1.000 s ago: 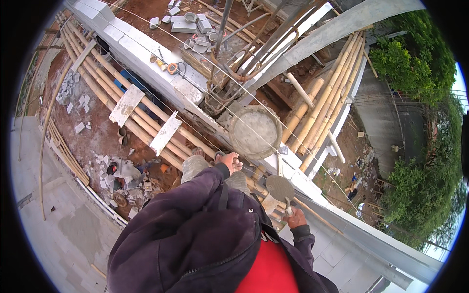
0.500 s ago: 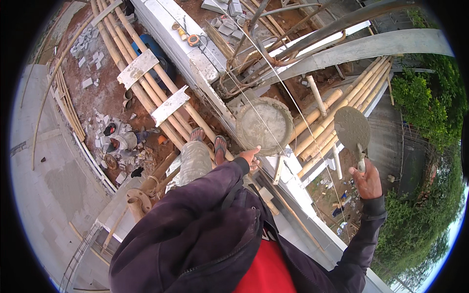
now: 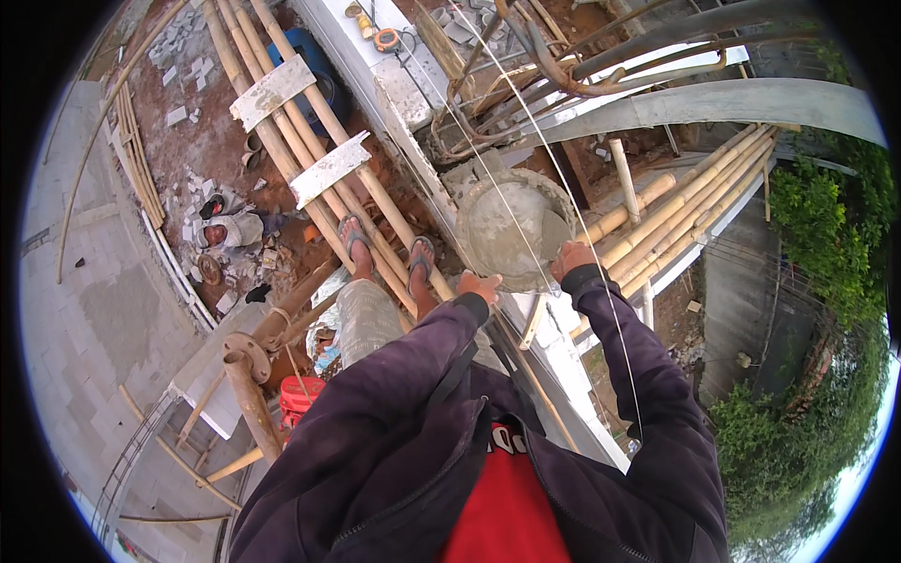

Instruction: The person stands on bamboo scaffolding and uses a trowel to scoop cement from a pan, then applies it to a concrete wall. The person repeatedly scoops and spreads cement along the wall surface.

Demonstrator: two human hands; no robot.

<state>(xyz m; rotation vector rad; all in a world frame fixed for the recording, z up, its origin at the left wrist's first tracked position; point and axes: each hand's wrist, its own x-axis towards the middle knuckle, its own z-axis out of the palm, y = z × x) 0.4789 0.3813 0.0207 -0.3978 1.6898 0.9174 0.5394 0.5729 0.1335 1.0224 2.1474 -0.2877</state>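
A round pan of grey mortar [image 3: 497,225] sits on top of a white wall [image 3: 399,103]. My left hand [image 3: 479,284] rests against the pan's near rim with its fingers spread. My right hand [image 3: 572,259] is at the pan's right rim, closed on the handle of a trowel [image 3: 554,235] whose blade lies in the mortar. Both arms are in dark purple sleeves. My feet in sandals [image 3: 420,258] stand on bamboo poles [image 3: 310,141] just left of the wall.
Taut string lines [image 3: 563,178] cross over the pan. Bent rebar [image 3: 526,56] rises behind it. More bamboo [image 3: 694,197] lies to the right. Far below, a person [image 3: 230,230] crouches among rubble. A blue drum [image 3: 310,56] and a red object [image 3: 300,394] are also below.
My right hand, raised out to the right with the trowel, has come down and left to the pan's rim. The view has tilted so the pan sits higher in the frame.
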